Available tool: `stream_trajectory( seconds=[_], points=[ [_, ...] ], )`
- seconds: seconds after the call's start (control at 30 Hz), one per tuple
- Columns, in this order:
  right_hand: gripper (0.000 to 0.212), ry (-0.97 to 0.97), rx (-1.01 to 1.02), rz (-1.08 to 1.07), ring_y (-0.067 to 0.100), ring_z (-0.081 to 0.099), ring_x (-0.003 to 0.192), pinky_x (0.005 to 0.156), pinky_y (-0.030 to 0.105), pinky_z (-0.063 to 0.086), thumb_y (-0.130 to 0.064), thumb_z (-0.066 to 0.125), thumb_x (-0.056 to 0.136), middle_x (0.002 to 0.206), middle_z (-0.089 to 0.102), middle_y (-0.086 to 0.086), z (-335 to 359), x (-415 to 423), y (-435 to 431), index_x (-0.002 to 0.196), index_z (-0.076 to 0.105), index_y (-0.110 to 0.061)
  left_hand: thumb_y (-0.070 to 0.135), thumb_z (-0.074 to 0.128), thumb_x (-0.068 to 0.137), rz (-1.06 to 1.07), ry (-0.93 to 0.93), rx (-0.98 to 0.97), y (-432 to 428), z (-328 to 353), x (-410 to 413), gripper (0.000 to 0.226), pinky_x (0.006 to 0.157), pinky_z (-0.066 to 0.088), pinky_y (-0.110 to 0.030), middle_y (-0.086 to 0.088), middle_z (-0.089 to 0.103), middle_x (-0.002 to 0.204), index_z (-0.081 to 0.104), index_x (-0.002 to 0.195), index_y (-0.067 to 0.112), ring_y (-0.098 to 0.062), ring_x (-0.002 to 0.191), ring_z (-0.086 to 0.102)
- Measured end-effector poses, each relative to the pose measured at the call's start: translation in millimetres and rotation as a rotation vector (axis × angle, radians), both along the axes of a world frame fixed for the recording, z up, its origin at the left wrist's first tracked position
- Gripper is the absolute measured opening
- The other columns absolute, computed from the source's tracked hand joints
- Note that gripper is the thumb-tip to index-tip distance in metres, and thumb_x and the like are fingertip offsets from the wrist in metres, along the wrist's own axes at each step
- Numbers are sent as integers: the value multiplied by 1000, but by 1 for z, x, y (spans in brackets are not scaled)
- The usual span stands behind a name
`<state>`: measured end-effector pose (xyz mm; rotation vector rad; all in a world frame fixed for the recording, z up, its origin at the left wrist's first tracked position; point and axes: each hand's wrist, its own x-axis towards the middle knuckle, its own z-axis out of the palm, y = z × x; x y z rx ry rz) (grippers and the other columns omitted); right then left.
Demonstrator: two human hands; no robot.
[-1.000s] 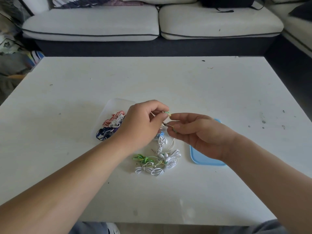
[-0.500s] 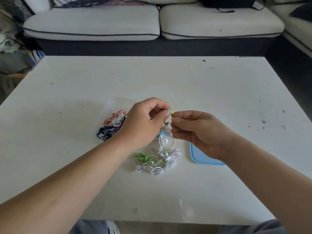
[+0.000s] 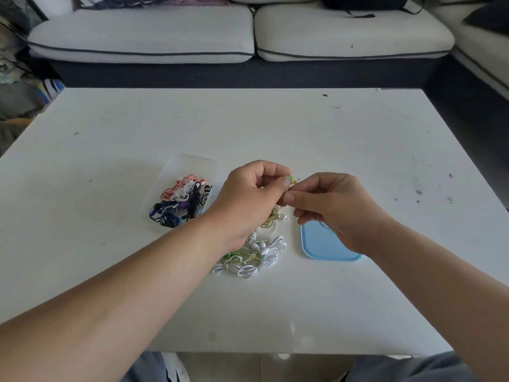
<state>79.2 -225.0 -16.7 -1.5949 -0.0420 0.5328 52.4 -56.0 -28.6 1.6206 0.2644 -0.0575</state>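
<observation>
My left hand (image 3: pixel 252 193) and my right hand (image 3: pixel 330 205) meet above the white table (image 3: pixel 275 128), both pinching a yellow-green earphone (image 3: pixel 289 179) whose cable hangs down between them. Under the hands lies a heap of coiled white and green earphone cables (image 3: pixel 253 255). A clear plastic box (image 3: pixel 190 164) to the left holds red-white, blue, purple and black coiled earphones (image 3: pixel 181 201). A light blue lid (image 3: pixel 322 246) lies flat to the right, partly hidden by my right hand.
A white sofa with dark trim (image 3: pixel 248 31) runs along the far side of the table. Clutter sits on the floor at the far left (image 3: pixel 16 78). Small dark specks mark the table's right side (image 3: pixel 418 193).
Both hands have risen slightly and drifted a little to the right, still holding the earphone; the dark cables in the box show more now.
</observation>
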Motion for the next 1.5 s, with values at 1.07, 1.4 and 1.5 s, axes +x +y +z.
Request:
stream_trajectory(
  seconds=[1.07, 1.4, 1.5],
  points=[
    [15, -25, -979, 114, 19, 61, 46, 53, 24, 52, -15, 71, 76, 66, 74, 14, -60, 25, -88, 78, 75, 0, 13, 70, 97, -77, 104, 17, -66, 3, -1, 6, 60, 52, -28, -8, 78, 87, 74, 99, 18, -13, 62, 68],
    [7, 10, -788, 43, 21, 69, 56, 65, 32, 61, -11, 77, 80, 68, 75, 11, -26, 17, -85, 78, 75, -4, 13, 70, 97, -116, 83, 31, -48, 7, -10, 8, 68, 52, -33, -2, 80, 85, 75, 100, 18, -11, 66, 70],
    [12, 91, -295, -47, 22, 68, 67, 66, 31, 59, -8, 80, 85, 77, 73, 15, -4, 9, -70, 90, 74, 2, 12, 69, 98, -117, 52, 36, -36, 12, -13, 9, 66, 51, -31, -1, 80, 85, 75, 103, 16, -11, 66, 71]
  ],
)
